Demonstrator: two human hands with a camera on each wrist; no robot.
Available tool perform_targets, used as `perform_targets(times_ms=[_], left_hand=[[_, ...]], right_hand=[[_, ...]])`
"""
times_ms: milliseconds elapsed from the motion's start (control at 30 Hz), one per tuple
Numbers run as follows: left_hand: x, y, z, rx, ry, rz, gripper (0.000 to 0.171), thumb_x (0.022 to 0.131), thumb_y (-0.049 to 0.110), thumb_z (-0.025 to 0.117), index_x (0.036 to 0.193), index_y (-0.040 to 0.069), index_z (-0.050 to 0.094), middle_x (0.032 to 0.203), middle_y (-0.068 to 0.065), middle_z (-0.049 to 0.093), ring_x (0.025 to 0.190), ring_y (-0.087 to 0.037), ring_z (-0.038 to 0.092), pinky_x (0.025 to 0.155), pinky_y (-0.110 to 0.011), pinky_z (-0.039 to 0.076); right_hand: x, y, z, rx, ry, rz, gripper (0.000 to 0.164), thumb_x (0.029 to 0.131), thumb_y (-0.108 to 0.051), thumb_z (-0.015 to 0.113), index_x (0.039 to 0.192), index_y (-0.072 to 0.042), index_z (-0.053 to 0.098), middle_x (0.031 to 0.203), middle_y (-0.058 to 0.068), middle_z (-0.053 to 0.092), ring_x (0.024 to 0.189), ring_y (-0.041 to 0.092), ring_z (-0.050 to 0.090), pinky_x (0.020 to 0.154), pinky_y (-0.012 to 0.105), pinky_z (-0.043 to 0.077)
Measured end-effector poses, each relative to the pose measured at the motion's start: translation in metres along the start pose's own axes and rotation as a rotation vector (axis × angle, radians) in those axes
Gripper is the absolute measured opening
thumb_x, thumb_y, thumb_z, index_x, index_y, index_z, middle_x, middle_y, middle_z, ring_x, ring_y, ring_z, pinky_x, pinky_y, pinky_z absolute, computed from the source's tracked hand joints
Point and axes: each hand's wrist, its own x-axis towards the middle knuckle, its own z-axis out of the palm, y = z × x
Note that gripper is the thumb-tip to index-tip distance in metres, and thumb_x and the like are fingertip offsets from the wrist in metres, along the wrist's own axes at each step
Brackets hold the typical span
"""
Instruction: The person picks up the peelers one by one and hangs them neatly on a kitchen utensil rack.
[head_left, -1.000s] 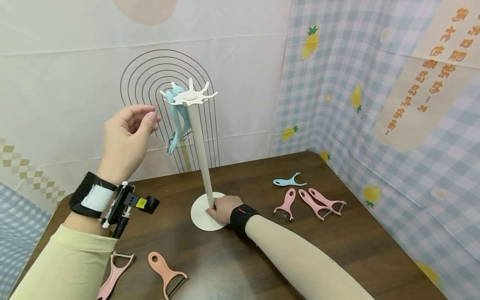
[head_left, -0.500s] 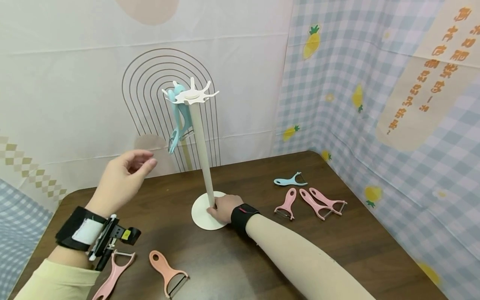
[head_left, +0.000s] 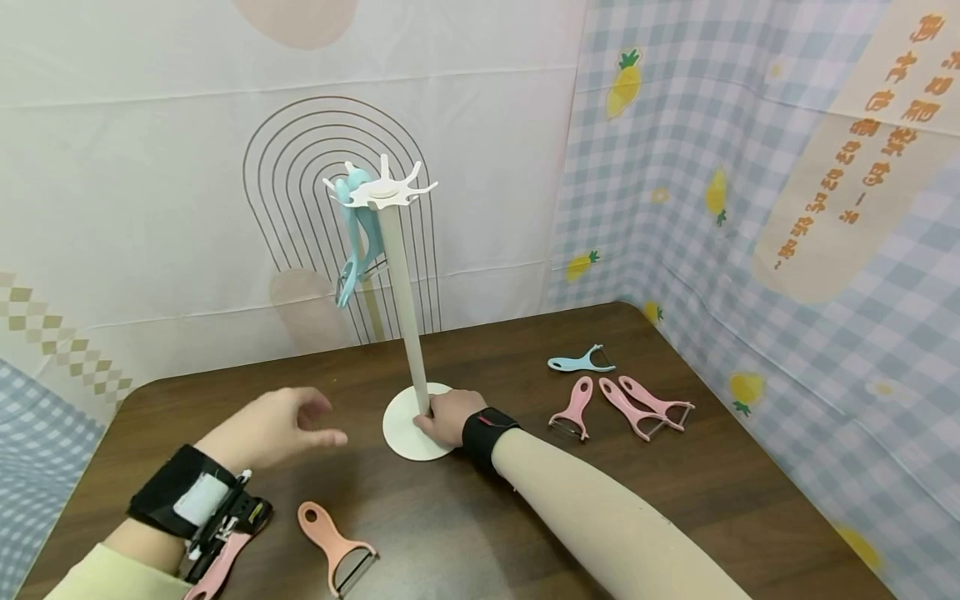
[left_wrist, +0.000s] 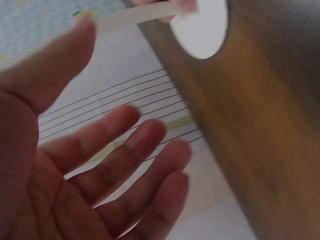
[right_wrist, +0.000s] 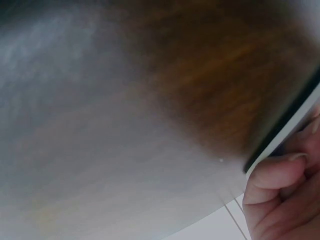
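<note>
My left hand (head_left: 277,429) is held over the table's left part, fingers loosely bent and apart, nothing in them; the left wrist view shows its bare palm. An orange peeler (head_left: 324,533) lies on the table nearer to me. Beneath my left wrist is a pink peeler (head_left: 219,571), partly hidden by the wrist camera. My right hand (head_left: 453,417) grips the foot of a white hook stand (head_left: 402,308), its thumb by the pole; curled fingers (right_wrist: 280,175) meet the base edge in the right wrist view. Light blue peelers (head_left: 367,237) hang from the stand's left hooks.
Right of the stand, a light blue peeler (head_left: 573,364) and several pink peelers (head_left: 576,406) lie on the dark wooden table (head_left: 675,500). A white cloth (head_left: 480,167) hangs behind the table, and a checked cloth (head_left: 675,275) along its right side.
My left hand has come down from beside the hanging peelers to low over the table, its wrist now covering part of the pink peeler. My right hand and the stand stay in place.
</note>
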Motion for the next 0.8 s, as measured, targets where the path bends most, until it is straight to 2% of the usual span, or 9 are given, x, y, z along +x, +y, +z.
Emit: perform_targets(times_ms=[200,333,467,633,800], left_hand=[[-0.002,-0.002,0.024,-0.024,-0.188,-0.013,0.057,0.070,0.042,0.085,0.108,0.004,0.064,0.102,-0.009,0.063,0.095,-0.029,0.060,0.081,-0.049,0.048],[-0.005,-0.006,0.043,-0.031,-0.250,-0.027,0.053,0.067,0.034,0.088,0.105,0.005,0.065,0.103,-0.009,0.063,0.099,-0.031,0.059,0.085,-0.051,0.046],[-0.011,-0.011,0.056,-0.020,-0.276,-0.038,0.052,0.062,0.032,0.090,0.101,0.008,0.065,0.100,-0.008,0.060,0.097,-0.029,0.058,0.084,-0.051,0.046],[-0.018,-0.017,0.066,-0.010,-0.286,-0.016,0.047,0.060,0.027,0.090,0.094,0.010,0.064,0.091,-0.006,0.055,0.085,-0.023,0.053,0.076,-0.046,0.046],[-0.022,-0.022,0.073,0.012,-0.302,-0.016,0.043,0.058,0.021,0.091,0.090,0.013,0.064,0.092,-0.006,0.051,0.087,-0.026,0.046,0.073,-0.044,0.042]], right_hand=[[0.001,0.001,0.001,-0.005,0.008,-0.005,0.035,0.095,-0.051,0.052,0.102,-0.019,0.067,0.075,-0.007,0.061,0.071,0.012,0.059,0.062,0.033,0.045],[0.000,0.001,0.001,-0.001,0.006,-0.003,0.036,0.096,-0.050,0.052,0.103,-0.019,0.067,0.074,-0.008,0.061,0.071,0.012,0.059,0.062,0.033,0.046],[-0.001,0.000,0.000,0.004,0.003,-0.003,0.035,0.096,-0.050,0.052,0.103,-0.019,0.067,0.074,-0.007,0.061,0.072,0.012,0.059,0.062,0.033,0.046],[-0.001,-0.001,0.000,-0.008,0.002,-0.005,0.036,0.096,-0.051,0.051,0.106,-0.020,0.067,0.077,-0.008,0.063,0.074,0.013,0.061,0.063,0.033,0.047],[-0.002,-0.001,0.001,-0.011,0.005,-0.008,0.036,0.096,-0.051,0.052,0.105,-0.020,0.067,0.079,-0.007,0.064,0.074,0.012,0.061,0.063,0.033,0.047]])
